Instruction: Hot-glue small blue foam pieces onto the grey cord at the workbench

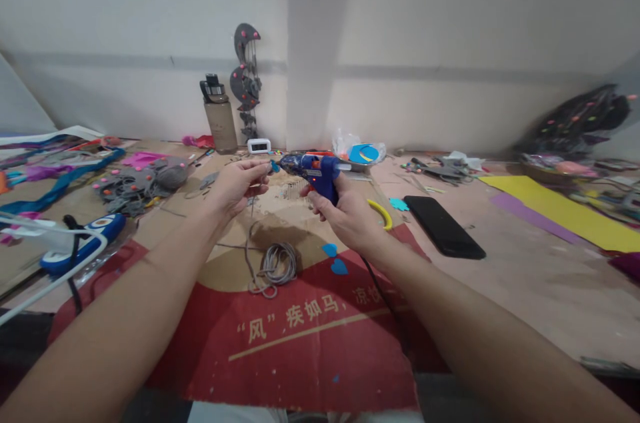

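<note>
My right hand [339,206] is wrapped round the handle of a blue hot glue gun [326,176], its nozzle pointing left. Between the pinched fingertips of my left hand [245,181] is a small blue cut-out [275,167], close to the nozzle; I cannot tell whether the two touch. Grey cord runs down below my left hand to a loose coil [279,264] on the red and brown cardboard sheet [320,349]. To the right of the coil lie blue heart-shaped pieces [339,267]. The gun's black cable [375,279] passes under my right forearm.
A black phone [443,226] and a yellow sheet [560,206] lie to the right. At the back stand a bottle [221,119] and a small white clock [259,146]. On the left are grey felt-like pieces [143,183] and a blue power strip [83,246] with white cables.
</note>
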{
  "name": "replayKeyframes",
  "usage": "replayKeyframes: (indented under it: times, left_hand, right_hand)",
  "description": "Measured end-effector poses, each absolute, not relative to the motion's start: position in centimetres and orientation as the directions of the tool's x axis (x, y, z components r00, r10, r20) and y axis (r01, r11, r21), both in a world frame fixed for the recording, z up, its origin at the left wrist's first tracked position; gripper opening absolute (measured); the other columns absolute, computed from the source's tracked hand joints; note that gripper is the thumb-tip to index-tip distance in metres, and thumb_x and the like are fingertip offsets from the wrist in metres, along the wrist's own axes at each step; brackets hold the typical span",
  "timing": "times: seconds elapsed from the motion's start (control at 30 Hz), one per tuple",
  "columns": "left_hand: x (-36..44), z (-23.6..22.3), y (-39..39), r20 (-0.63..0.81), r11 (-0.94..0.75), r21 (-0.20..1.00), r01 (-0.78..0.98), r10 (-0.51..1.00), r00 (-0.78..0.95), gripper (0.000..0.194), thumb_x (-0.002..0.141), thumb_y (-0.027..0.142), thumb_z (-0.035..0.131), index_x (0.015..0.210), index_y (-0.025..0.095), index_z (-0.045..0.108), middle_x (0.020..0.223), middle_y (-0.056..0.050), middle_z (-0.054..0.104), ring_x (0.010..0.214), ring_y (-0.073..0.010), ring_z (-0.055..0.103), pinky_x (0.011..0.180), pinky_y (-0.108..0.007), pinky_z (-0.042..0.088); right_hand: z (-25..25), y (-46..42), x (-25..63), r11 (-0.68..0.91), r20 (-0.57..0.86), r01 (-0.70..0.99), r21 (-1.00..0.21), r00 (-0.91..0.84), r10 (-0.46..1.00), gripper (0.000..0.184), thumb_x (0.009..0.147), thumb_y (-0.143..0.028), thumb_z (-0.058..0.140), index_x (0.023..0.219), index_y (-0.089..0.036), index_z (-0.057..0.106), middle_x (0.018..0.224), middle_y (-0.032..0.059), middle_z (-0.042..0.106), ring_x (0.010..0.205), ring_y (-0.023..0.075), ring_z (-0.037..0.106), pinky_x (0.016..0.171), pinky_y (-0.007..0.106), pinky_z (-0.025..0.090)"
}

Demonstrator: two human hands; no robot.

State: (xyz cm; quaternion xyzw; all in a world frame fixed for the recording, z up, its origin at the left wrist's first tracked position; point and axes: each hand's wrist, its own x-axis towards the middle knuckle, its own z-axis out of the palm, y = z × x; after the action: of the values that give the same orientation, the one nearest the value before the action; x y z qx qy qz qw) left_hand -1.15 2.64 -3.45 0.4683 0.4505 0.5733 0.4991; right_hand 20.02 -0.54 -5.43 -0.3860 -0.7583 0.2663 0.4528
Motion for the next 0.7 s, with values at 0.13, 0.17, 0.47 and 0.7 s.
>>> replayKeyframes:
  times: [0.13,0.17,0.47,0.7]
  left_hand:
    - [-1.14,-3.44,2.6,0.096,-0.102,0.984,-0.144,0.994,-0.048,0.027,0.056,0.029,0.081,0.072,0.012,0.066,0.06,0.001,0.055,0.051,-0.0051,0.049,0.046,-0.016,0.044]
    - [-1.14,-3.45,2.6,0.098,-0.103,0.985,-0.137,0.994,-0.041,0.027,0.057,0.029,0.081,0.072,0.012,0.066,0.06,0.001,0.055,0.051,-0.0051,0.049,0.046,-0.016,0.044]
    - [-0.68,-3.3,2.18,0.132,-0.134,0.988,-0.071,0.991,-0.032,0.027,0.057,0.03,0.079,0.073,0.012,0.067,0.059,0.001,0.054,0.05,-0.0054,0.047,0.045,-0.018,0.042]
    - [-0.62,-3.26,2.07,0.163,-0.166,0.984,-0.058,0.985,-0.054,0.025,0.058,0.03,0.078,0.072,0.013,0.068,0.062,0.001,0.055,0.051,-0.0054,0.046,0.046,-0.018,0.042]
  right_hand:
    - [-5.4,-0.63,19.95,0.583,0.507,0.365,-0.726,-0.289,0.812,0.038,0.087,-0.041,0.05,0.119,-0.021,0.049,0.102,0.0092,0.066,0.081,0.0207,0.06,0.069,0.035,0.047]
    - [-5.41,-0.64,19.92,0.589,0.514,0.364,-0.721,-0.289,0.808,0.038,0.087,-0.04,0.05,0.119,-0.021,0.049,0.103,0.0093,0.066,0.082,0.0208,0.06,0.07,0.035,0.047]
    - [-5.46,-0.77,19.78,0.617,0.562,0.442,-0.651,-0.266,0.783,0.031,0.087,-0.037,0.049,0.112,-0.019,0.053,0.097,0.0092,0.065,0.086,0.0224,0.06,0.077,0.036,0.044]
    - [-5.49,-1.07,19.54,0.613,0.572,0.456,-0.645,-0.245,0.783,0.031,0.087,-0.038,0.05,0.111,-0.019,0.054,0.093,0.0083,0.065,0.083,0.0219,0.06,0.075,0.035,0.045]
